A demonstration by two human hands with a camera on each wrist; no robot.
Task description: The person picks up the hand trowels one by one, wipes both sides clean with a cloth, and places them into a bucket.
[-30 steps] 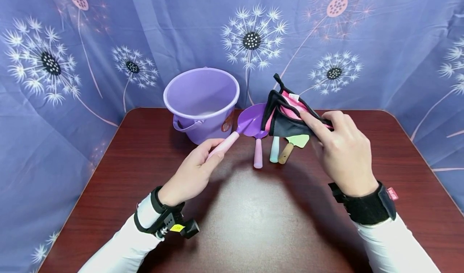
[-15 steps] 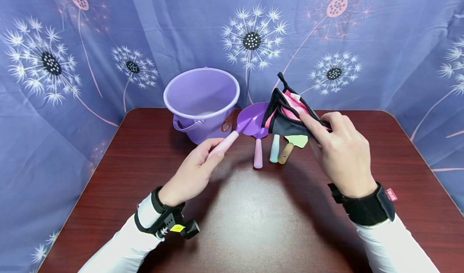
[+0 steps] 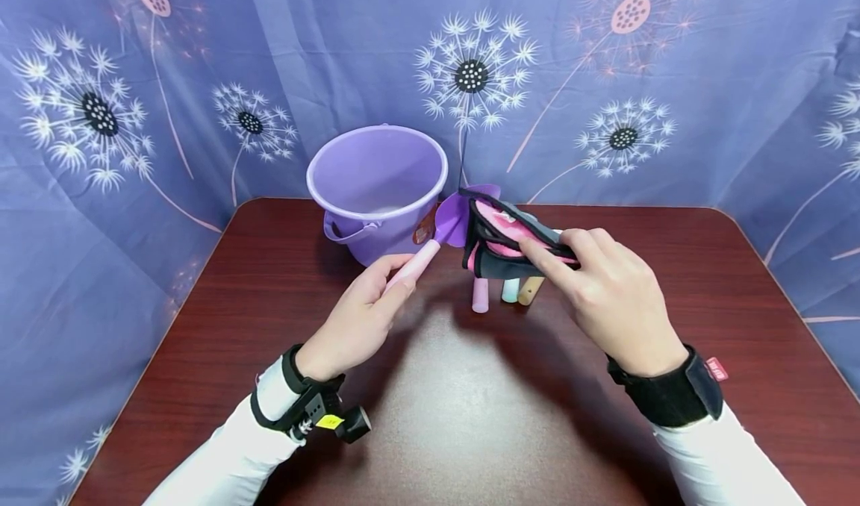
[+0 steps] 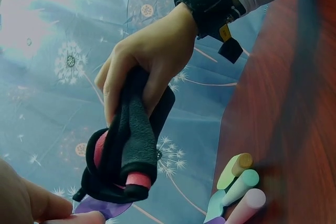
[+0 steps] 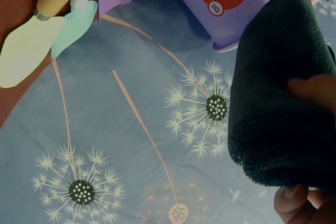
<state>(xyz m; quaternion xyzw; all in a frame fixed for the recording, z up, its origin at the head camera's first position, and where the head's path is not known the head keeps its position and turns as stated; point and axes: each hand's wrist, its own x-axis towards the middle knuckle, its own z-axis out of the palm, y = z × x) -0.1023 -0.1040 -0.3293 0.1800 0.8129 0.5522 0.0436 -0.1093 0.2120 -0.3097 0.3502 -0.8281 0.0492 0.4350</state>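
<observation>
Dark grey cloth with pink lining and black edging (image 3: 500,269) is being pinched in folds between the thumb and fingers of the right hand (image 3: 614,293), above the red-brown wood-grained table (image 3: 437,416). The left hand (image 3: 356,319) is gripping a purple-bladed trowel (image 3: 425,258) by its pale pink handle. In the head view the cloth is covering part of that blade; whether the two are touching is hard to say. Near it, a round purple plastic bucket (image 3: 396,241) is standing upright. Beyond the cloth, a pink handle (image 3: 480,297), a pale aqua handle (image 3: 510,291) and a wooden handle (image 3: 531,291) are showing only their ends, while the right wrist view is revealing a pale yellow-green blade (image 5: 29,51) and an aqua blade (image 5: 76,27).
</observation>
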